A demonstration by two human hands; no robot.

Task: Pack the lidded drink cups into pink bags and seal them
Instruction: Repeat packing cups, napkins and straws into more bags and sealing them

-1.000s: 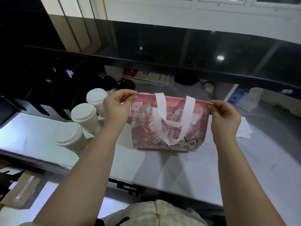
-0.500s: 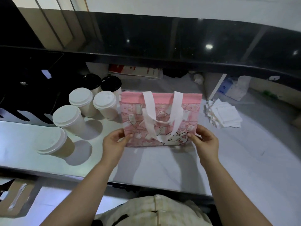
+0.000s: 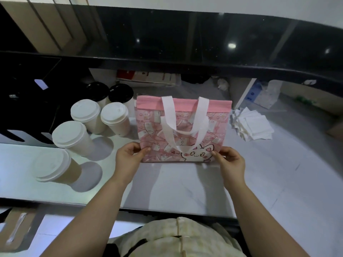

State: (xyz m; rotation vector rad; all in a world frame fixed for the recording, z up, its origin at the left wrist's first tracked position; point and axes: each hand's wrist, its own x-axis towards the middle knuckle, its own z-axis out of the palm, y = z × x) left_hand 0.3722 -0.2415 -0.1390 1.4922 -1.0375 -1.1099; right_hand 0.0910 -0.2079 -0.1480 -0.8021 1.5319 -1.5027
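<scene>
Hands (image 3: 129, 158) (image 3: 232, 164) on bag (image 3: 148, 127) beside 6 cups (image 3: 114, 117)

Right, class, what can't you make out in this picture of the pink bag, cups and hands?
Head view:
Pink bag: front panel hides its contents.
Black-lidded cups: bodies hidden by white-lidded cups.
Left hand, right hand: fingers behind the bag unseen.
Red-and-white box: print blurred.

Matt cloth pink bag (image 3: 182, 130), paper cups (image 3: 74, 138), glossy black ledge (image 3: 185, 38)
</scene>
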